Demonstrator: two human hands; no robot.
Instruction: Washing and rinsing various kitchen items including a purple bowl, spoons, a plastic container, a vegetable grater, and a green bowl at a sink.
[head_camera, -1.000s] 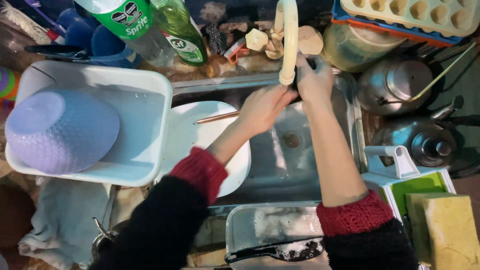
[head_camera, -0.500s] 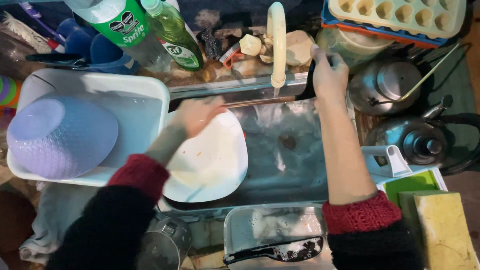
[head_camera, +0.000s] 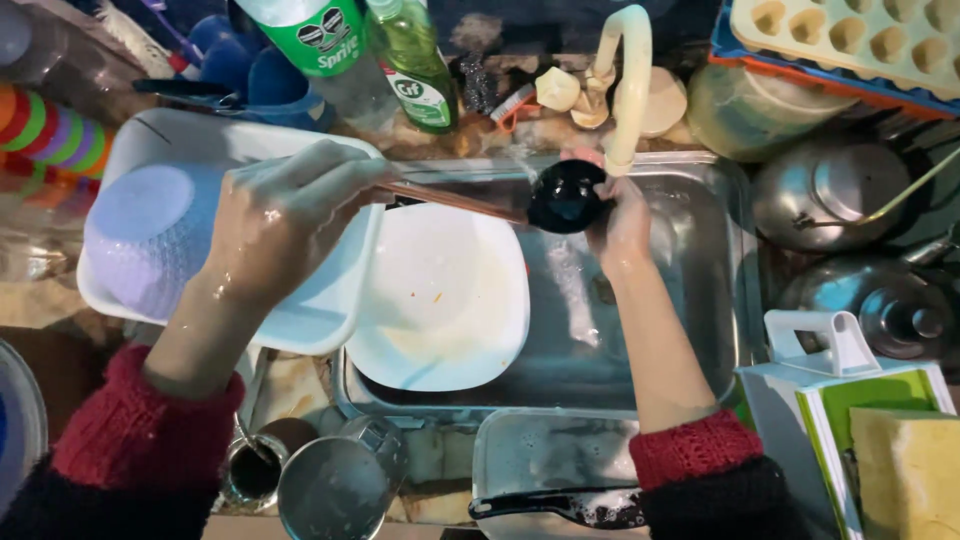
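While your left hand (head_camera: 280, 225) grasps the wooden handle of the black round ladle (head_camera: 565, 195) and your right hand (head_camera: 620, 215) cups its bowl, wet fingers could let it drop onto the white square plate (head_camera: 440, 300).

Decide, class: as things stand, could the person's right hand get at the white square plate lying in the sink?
Probably yes. The right hand rubs the black ladle bowl under the tap, just above the plate. Nothing lies between them, but the hand would have to let go of the ladle first.

Dark sleeves with red knitted cuffs, wet bare hands.
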